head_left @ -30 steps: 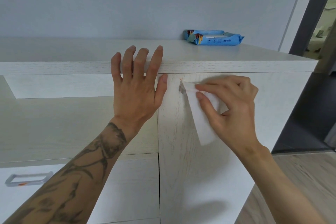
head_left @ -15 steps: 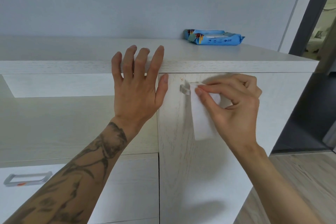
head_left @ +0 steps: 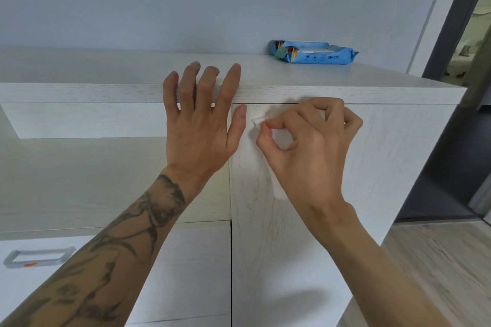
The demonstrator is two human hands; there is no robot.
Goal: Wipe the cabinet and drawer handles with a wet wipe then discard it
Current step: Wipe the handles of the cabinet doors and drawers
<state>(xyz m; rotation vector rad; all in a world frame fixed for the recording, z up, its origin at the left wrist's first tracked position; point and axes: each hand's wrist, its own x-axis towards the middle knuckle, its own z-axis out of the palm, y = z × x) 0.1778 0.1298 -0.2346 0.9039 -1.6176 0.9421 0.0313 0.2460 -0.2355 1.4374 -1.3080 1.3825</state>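
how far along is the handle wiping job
Done: wet wipe is out; the pack sits on top. In hand: right hand pinches it at the top corner of the cabinet door, left hand flat beside. Left: the drawer handle lower left, no hand on it, then discarding.

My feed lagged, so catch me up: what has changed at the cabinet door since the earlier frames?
The right hand has slid left, its fingers curling tighter and pinching the white wet wipe over the small metal door handle, now hidden beneath it. Unchanged: the left hand flat against the cabinet's top edge, the blue wipe pack, the grey drawer handle.
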